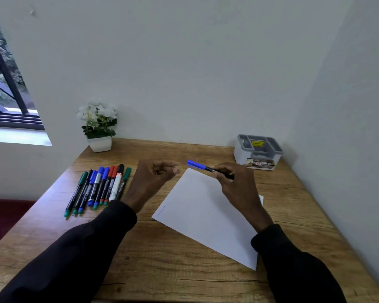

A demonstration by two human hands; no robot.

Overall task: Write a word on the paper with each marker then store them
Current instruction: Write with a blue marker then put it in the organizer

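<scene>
A white sheet of paper (204,215) lies tilted on the wooden table, with a faint small mark near its left corner. My right hand (236,184) hovers over the paper's far edge and grips a black marker with a blue cap (198,165); the cap points left. My left hand (155,178) hangs above the table just left of the paper, fingers loosely curled, holding nothing. Several markers (101,186) with green, blue, red and black caps lie side by side to the left. A grey organizer box (258,153) stands at the back right.
A white pot of white flowers (99,125) stands at the table's back left corner. Walls close off the back and right sides. A window is at the far left. Bare wood shows in front of the paper.
</scene>
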